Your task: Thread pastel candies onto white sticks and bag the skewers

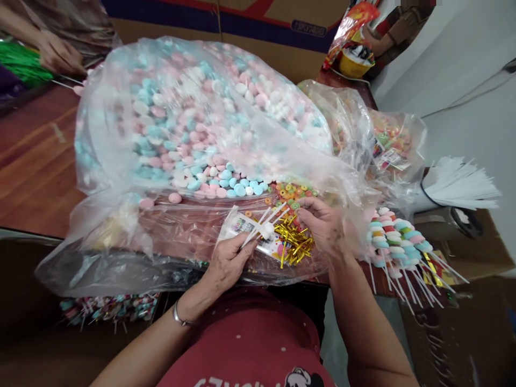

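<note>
My left hand (228,260) is closed on a small bunch of thin white sticks (264,217), one with a white marshmallow (266,230) threaded on it. My right hand (324,226) is pinched closed just right of the sticks, over small coloured ring candies (292,192); what it pinches is too small to name. Between the hands lies a heap of gold twist ties (296,242). A big clear bag of pink, blue and white marshmallows (193,123) fills the table in front of me.
Finished marshmallow skewers (397,244) lie at the right, with a bundle of white sticks (459,185) beyond them. A second bag of coloured candy (389,137) sits far right. Another person's hand (60,54) works at the far left. Cardboard boxes (258,27) stand behind.
</note>
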Demonstrator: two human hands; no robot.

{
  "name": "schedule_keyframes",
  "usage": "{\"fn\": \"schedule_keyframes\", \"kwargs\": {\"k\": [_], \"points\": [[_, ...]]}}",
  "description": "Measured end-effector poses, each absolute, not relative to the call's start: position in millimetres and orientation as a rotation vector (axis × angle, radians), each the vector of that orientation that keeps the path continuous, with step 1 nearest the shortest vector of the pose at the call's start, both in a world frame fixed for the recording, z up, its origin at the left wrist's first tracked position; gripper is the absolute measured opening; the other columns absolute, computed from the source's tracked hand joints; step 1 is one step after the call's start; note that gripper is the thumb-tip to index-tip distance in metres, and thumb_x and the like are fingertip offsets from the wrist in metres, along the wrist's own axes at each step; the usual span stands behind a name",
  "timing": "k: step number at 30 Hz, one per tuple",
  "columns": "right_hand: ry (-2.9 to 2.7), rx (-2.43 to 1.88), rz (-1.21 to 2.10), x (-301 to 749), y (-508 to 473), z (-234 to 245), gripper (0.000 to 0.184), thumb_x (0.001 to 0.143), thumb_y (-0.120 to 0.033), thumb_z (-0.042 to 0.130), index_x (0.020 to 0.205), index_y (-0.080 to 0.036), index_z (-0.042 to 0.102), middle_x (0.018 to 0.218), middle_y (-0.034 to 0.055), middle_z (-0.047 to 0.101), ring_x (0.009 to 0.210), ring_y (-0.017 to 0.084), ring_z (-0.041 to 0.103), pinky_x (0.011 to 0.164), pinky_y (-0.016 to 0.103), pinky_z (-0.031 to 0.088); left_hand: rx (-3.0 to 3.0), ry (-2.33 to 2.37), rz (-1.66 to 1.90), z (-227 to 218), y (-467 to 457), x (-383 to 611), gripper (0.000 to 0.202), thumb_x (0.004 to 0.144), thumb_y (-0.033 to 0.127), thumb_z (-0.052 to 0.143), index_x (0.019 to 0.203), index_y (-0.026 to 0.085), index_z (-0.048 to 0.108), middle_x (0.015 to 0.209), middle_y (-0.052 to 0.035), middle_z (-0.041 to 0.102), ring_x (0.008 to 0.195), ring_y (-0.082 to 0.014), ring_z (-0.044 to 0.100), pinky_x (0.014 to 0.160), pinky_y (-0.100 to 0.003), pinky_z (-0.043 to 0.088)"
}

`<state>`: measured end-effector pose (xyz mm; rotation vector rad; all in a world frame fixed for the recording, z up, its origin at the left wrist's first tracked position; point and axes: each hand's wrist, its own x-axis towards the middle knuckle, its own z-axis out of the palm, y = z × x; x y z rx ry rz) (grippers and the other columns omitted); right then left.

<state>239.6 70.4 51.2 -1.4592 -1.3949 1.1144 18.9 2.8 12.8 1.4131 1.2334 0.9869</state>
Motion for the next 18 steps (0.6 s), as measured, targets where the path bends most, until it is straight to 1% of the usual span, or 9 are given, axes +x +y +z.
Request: {"fn": "schedule_keyframes", "kwargs": {"k": [2, 4, 6, 8, 11, 14, 16, 18], "points": [[-1.417, -1.397, 1.106, 235, 68, 51, 0.023, 0.077, -0.034, 0.065, 0.094, -0.019, 0.069, 0.067, -0.0035, 0.057, 0.056, 0.009, 0.048, 0.051, 0.022, 0.036, 1.402, 1.252, 0.984, 11, 3, 21, 0.027, 0.089, 0.034, 0.051, 0.075, 0.016, 0.066, 0.056, 0.0043, 0.051, 0.053, -0.0104, 0.047, 0.052, -0.020, 0.037], [-1.502, -1.357, 1.021, 231, 67, 51, 0.019, 0.078, -0.030, 0.064, 0.094, -0.020, 0.070, 0.074, -0.0022, 0.060, 0.063, 0.010, 0.051, 0.057, 0.023, 0.039, 1.397, 1.276, 0.975, 10, 3, 22, 0.029, 0.090, 0.035, 0.051, 0.075, 0.016, 0.067, 0.055, 0.0045, 0.049, 0.053, -0.0105, 0.048, 0.052, -0.020, 0.036], [-1.603, -1.341, 0.916, 230, 66, 51, 0.017, 0.081, -0.027, 0.062, 0.095, -0.021, 0.070, 0.080, -0.0013, 0.061, 0.068, 0.011, 0.053, 0.062, 0.024, 0.042, 1.417, 1.288, 0.969, 11, 4, 23, 0.030, 0.091, 0.035, 0.050, 0.074, 0.016, 0.067, 0.055, 0.0045, 0.049, 0.053, -0.0102, 0.047, 0.052, -0.020, 0.036], [-1.691, -1.332, 0.808, 229, 66, 54, 0.015, 0.083, -0.024, 0.060, 0.094, -0.021, 0.069, 0.081, -0.0010, 0.061, 0.070, 0.011, 0.055, 0.064, 0.025, 0.044, 1.445, 1.298, 0.964, 12, 4, 23, 0.031, 0.090, 0.033, 0.051, 0.071, 0.016, 0.066, 0.055, 0.0045, 0.050, 0.053, -0.0097, 0.046, 0.053, -0.020, 0.035], [-1.839, -1.310, 0.599, 228, 65, 59, 0.014, 0.086, -0.020, 0.058, 0.094, -0.021, 0.069, 0.082, 0.0002, 0.062, 0.074, 0.013, 0.058, 0.070, 0.028, 0.048, 1.459, 1.332, 0.952, 14, 5, 23, 0.031, 0.090, 0.032, 0.051, 0.066, 0.016, 0.064, 0.054, 0.0047, 0.049, 0.053, -0.0091, 0.044, 0.053, -0.019, 0.035], [-2.016, -1.257, 0.334, 229, 65, 64, 0.017, 0.090, -0.019, 0.053, 0.099, -0.021, 0.068, 0.088, 0.0032, 0.065, 0.082, 0.016, 0.061, 0.077, 0.030, 0.050, 1.449, 1.343, 0.936, 15, 5, 23, 0.032, 0.089, 0.032, 0.051, 0.065, 0.016, 0.063, 0.053, 0.0049, 0.049, 0.052, -0.0091, 0.045, 0.053, -0.019, 0.035], [-2.133, -1.211, 0.149, 230, 65, 64, 0.021, 0.093, -0.018, 0.049, 0.102, -0.021, 0.068, 0.087, 0.0048, 0.065, 0.082, 0.016, 0.061, 0.076, 0.029, 0.051, 1.446, 1.339, 0.930, 16, 6, 24, 0.033, 0.089, 0.033, 0.051, 0.064, 0.016, 0.062, 0.053, 0.0049, 0.049, 0.052, -0.0091, 0.045, 0.053, -0.019, 0.035], [-2.249, -1.183, -0.020, 232, 64, 62, 0.024, 0.094, -0.016, 0.047, 0.105, -0.021, 0.068, 0.085, 0.0055, 0.064, 0.079, 0.016, 0.060, 0.072, 0.027, 0.050, 1.444, 1.342, 0.931, 16, 6, 24, 0.033, 0.089, 0.033, 0.052, 0.061, 0.016, 0.060, 0.053, 0.0048, 0.049, 0.052, -0.0091, 0.044, 0.052, -0.019, 0.035]]}}
